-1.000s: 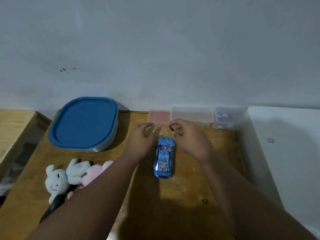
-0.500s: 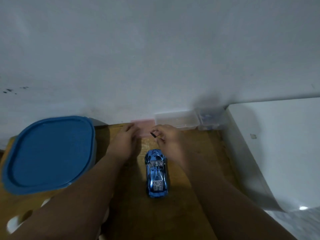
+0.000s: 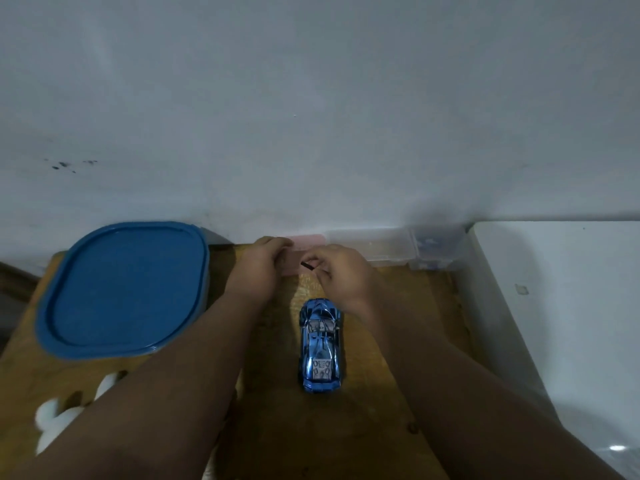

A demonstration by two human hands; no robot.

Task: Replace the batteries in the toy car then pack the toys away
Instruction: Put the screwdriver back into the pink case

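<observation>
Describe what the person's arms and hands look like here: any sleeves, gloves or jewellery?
Both forearms are bare along all that shows, with no sleeves in view. The left hand and right hand wear no gloves. No watch, bracelet or ring shows, though the dim, blurred picture could hide small items.

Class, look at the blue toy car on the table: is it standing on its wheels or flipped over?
On its wheels: the blue toy car shows its roof and windscreen, underside hidden.
</observation>
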